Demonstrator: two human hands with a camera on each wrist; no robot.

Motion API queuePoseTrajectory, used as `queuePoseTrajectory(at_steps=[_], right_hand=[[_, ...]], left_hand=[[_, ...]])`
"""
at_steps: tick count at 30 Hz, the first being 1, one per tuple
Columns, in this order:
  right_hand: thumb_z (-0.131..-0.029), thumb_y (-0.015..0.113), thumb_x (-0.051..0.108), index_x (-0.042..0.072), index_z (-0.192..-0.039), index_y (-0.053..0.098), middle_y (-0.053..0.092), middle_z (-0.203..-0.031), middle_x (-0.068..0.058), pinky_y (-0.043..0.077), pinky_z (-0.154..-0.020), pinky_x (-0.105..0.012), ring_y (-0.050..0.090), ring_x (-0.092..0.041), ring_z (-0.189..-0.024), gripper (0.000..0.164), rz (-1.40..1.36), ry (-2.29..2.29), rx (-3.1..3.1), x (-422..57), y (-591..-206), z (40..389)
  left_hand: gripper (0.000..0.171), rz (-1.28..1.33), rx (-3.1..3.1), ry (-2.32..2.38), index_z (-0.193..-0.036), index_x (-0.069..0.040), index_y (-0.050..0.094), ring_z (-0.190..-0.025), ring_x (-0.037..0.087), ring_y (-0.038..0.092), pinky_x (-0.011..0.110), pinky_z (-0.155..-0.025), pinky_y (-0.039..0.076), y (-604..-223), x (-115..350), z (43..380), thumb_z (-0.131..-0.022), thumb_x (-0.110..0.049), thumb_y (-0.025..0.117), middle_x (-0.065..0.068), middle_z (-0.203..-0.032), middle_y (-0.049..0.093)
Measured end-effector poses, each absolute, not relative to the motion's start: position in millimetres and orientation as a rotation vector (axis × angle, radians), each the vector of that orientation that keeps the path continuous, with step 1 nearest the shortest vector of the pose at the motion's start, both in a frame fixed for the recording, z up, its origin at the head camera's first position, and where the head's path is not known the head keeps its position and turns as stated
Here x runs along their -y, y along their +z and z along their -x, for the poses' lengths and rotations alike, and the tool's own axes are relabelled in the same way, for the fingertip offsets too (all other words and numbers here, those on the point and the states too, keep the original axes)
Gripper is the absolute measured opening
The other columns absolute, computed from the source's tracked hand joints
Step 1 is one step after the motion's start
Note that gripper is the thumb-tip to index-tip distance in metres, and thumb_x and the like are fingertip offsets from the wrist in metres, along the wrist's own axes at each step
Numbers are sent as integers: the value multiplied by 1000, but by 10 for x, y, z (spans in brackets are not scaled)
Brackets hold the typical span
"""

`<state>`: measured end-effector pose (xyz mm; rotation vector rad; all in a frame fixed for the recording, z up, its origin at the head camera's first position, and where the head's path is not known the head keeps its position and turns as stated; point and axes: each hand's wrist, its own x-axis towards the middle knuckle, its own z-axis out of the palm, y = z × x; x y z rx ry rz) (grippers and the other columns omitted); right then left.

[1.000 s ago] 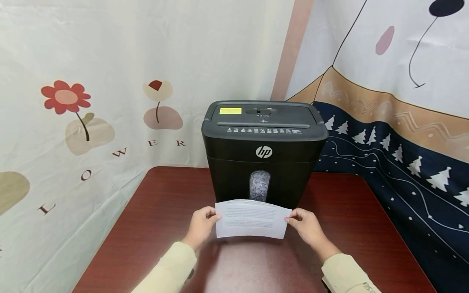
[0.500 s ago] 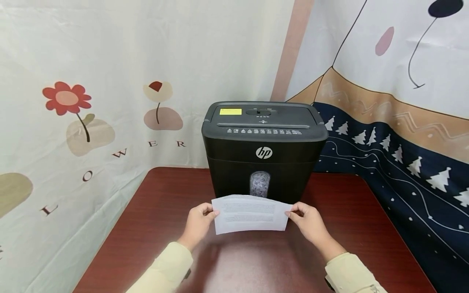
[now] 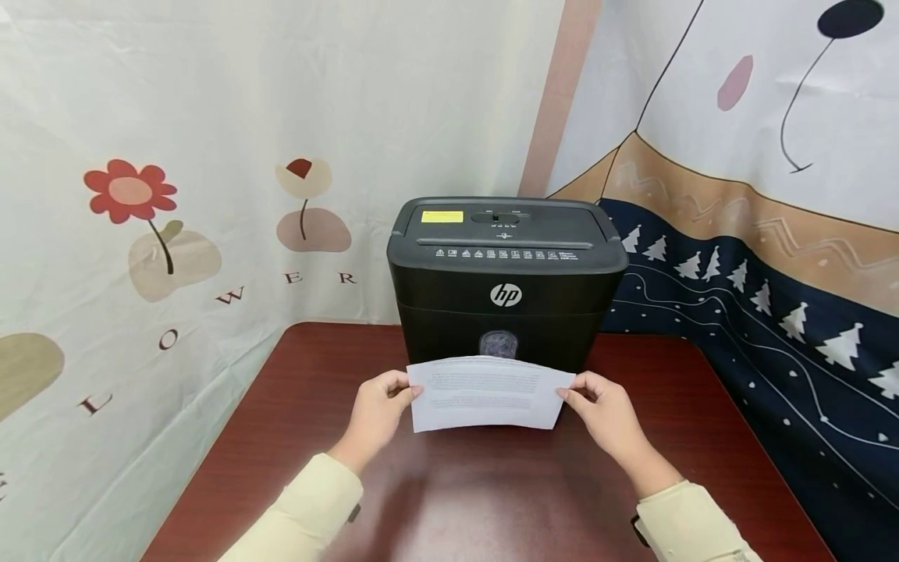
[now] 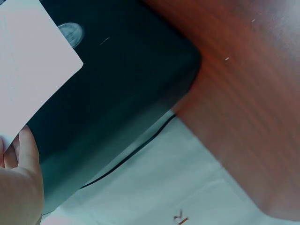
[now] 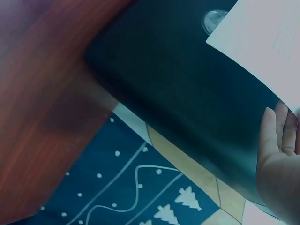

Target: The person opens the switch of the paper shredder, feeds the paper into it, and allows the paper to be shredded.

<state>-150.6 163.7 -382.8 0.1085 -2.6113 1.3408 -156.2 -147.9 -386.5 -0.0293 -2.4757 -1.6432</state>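
A white sheet of printed paper (image 3: 486,394) is held up in front of a black paper shredder (image 3: 449,312), bowed slightly along its top edge. My left hand (image 3: 375,410) pinches its left edge between thumb and fingers. On the opposite side my right hand (image 3: 607,414) pinches the right edge the same way. The paper hides the lower front of the shredder and part of its window (image 3: 498,343). A narrow feed slot (image 3: 499,243) runs across the shredder's top. Both wrist views show the paper (image 4: 33,61) apart from the shredder's front.
The shredder stands at the back of a reddish-brown wooden table (image 3: 337,367). Behind it hangs a pale printed curtain (image 3: 393,94), with a dark blue tree-patterned cloth (image 3: 737,336) at the right. A thin black cord (image 4: 136,150) runs behind the shredder in the left wrist view.
Both hands have raised the paper in front of the shredder, and it covers more of the window now. The right hand has also shifted a little to the right.
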Motion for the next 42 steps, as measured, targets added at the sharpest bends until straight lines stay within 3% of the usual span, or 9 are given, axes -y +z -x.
queuePoseTrajectory(at_steps=[6, 14, 28, 37, 42], right_hand=[[-89, 68, 9, 5, -88, 68, 72, -92, -9, 43, -62, -23, 54, -16, -76, 4, -143, 1307, 2578, -1671, -3641, 1508], [-89, 69, 9, 3, -89, 69, 72, -94, -12, 42, -60, -21, 53, -13, -75, 6, -195, 1248, 2517, -1720, -3350, 1480], [-87, 71, 9, 3, -87, 70, 71, -88, -13, 38, -51, -17, 49, -8, -67, 6, -289, 1129, 2394, -1795, -2912, 1486], [-87, 71, 5, 1, -86, 70, 67, -75, -10, 36, -51, -18, 46, -7, -61, 4, -396, 996, 2334, -1811, -2599, 1533], [-87, 70, 5, 0, -86, 70, 68, -78, -13, 33, -48, -21, 43, -10, -57, 5, -413, 952, 2317, -1821, -2405, 1537]], left_hand=[[6, 55, 2521, -1564, -82, -6, 70, -72, 15, 50, 26, -63, 39, -3644, 1502, 1592, -86, -10, 71, 2, -75, 65], [3, 133, 2500, -1560, -88, -5, 71, -82, 16, 61, 29, -73, 44, -3313, 1486, 1597, -87, -8, 70, 5, -85, 73], [6, 260, 2453, -1425, -81, -5, 69, -72, 19, 49, 29, -62, 37, -2841, 1442, 1568, -87, -7, 69, 5, -74, 68], [6, 303, 2418, -1359, -87, -3, 72, -73, 18, 52, 29, -64, 39, -2510, 1465, 1583, -88, -8, 68, 7, -79, 71], [6, 339, 2373, -1351, -85, -3, 72, -70, 17, 52, 27, -60, 39, -2353, 1456, 1608, -88, -7, 68, 7, -75, 70]])
